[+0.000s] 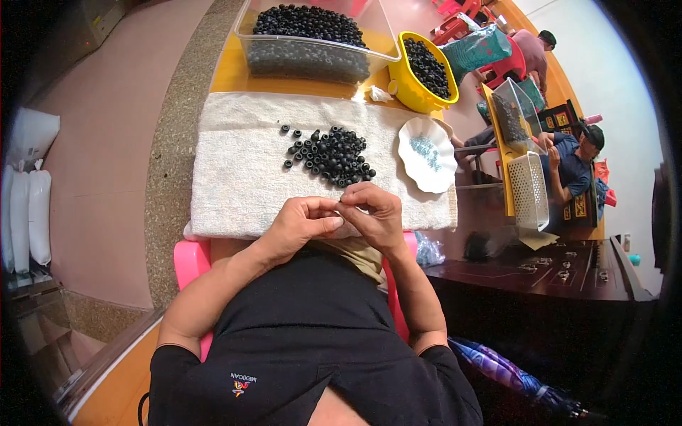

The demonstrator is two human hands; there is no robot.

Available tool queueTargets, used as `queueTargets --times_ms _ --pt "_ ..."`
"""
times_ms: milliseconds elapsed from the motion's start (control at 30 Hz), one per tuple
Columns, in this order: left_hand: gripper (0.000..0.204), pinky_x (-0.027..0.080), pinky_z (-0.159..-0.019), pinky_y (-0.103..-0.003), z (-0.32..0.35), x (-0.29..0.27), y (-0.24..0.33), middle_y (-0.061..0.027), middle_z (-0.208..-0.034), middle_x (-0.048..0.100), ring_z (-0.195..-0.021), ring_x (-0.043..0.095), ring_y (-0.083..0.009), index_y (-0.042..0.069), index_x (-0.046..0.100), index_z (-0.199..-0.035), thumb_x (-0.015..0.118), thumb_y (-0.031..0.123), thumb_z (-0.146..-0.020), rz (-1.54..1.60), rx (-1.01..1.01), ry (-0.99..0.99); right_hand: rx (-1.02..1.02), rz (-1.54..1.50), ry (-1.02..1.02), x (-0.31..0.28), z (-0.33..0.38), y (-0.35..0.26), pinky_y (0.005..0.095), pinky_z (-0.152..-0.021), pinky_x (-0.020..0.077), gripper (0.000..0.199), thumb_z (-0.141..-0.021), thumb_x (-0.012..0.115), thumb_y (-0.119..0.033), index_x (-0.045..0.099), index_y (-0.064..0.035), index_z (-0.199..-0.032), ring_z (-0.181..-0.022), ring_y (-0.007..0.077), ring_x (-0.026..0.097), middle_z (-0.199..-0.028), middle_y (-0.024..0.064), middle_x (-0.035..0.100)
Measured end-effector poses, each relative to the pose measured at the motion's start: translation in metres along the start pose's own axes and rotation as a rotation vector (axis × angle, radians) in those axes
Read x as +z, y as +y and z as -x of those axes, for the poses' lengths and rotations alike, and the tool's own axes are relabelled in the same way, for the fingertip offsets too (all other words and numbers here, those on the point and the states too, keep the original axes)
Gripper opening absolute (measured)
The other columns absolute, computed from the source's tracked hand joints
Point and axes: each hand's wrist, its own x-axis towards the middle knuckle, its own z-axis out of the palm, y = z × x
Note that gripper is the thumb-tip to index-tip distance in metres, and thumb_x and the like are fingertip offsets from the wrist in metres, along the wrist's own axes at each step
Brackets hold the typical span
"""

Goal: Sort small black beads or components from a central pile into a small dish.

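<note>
My left hand (302, 224) and my right hand (373, 213) meet over the near edge of a white towel (234, 163), both closed in a pinch. Between their fingertips shows a bit of a small dark piece, which looks like a black bead (340, 200); the fingers cover most of it. Just beyond them lies a loose pile of black beads (330, 153), round with wide holes, a few scattered at its left. On the towel's right side a white scalloped plate (444, 174) holds tiny pale blue-green pieces, too small to name.
Behind the towel stand a clear plastic bin (387, 53) and a yellow basket (408, 96), both filled with black beads. To the right are a dark wooden surface (526, 273), a white perforated basket (527, 188) and a seated person (572, 167) working. A folded umbrella (511, 373) lies at lower right.
</note>
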Motion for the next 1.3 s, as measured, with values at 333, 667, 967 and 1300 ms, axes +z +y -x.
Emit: queueTargets --times_ms 333,667,967,1300 --pt "0.027 0.055 -0.079 -0.025 0.000 -0.002 -0.002 -0.0054 -0.102 0.068 -0.087 0.065 -0.0109 -0.001 0.062 -0.117 0.065 0.006 -0.092 0.055 -0.053 0.029 -0.061 0.147 -0.032 -0.001 0.001 -0.005 0.0249 -0.074 0.0533 0.013 -0.081 0.070 0.007 0.066 0.0034 -0.093 -0.088 0.0150 0.065 -0.097 0.0132 0.066" --pt "0.026 0.055 -0.077 -0.024 0.000 0.000 -0.003 -0.0042 -0.098 0.068 -0.084 0.064 -0.0088 -0.002 0.063 -0.115 0.066 0.005 -0.090 0.006 -0.010 0.057 -0.019 0.139 -0.023 -0.003 -0.001 -0.009 0.0261 -0.069 0.0539 0.010 -0.078 0.072 0.004 0.068 0.0017 -0.086 -0.079 0.0156 0.067 -0.090 0.0110 0.068" --pt "0.027 0.054 -0.078 -0.025 -0.001 -0.001 -0.006 -0.0048 -0.101 0.068 -0.086 0.064 -0.0095 -0.003 0.063 -0.116 0.066 0.005 -0.090 -0.102 0.045 0.066 -0.013 0.127 -0.064 -0.004 -0.002 -0.013 0.0236 -0.068 0.0508 0.012 -0.080 0.072 0.006 0.069 0.0010 -0.091 -0.082 0.0114 0.063 -0.093 0.0084 0.065" --pt "0.026 0.054 -0.079 -0.025 -0.002 -0.001 -0.007 -0.0052 -0.101 0.068 -0.087 0.064 -0.0101 -0.002 0.063 -0.116 0.066 0.004 -0.090 -0.104 0.043 0.054 0.217 -0.094 -0.108 -0.013 -0.002 -0.008 0.0242 -0.073 0.0493 0.010 -0.079 0.071 0.007 0.069 0.0031 -0.088 -0.083 0.0121 0.061 -0.092 0.0079 0.065"
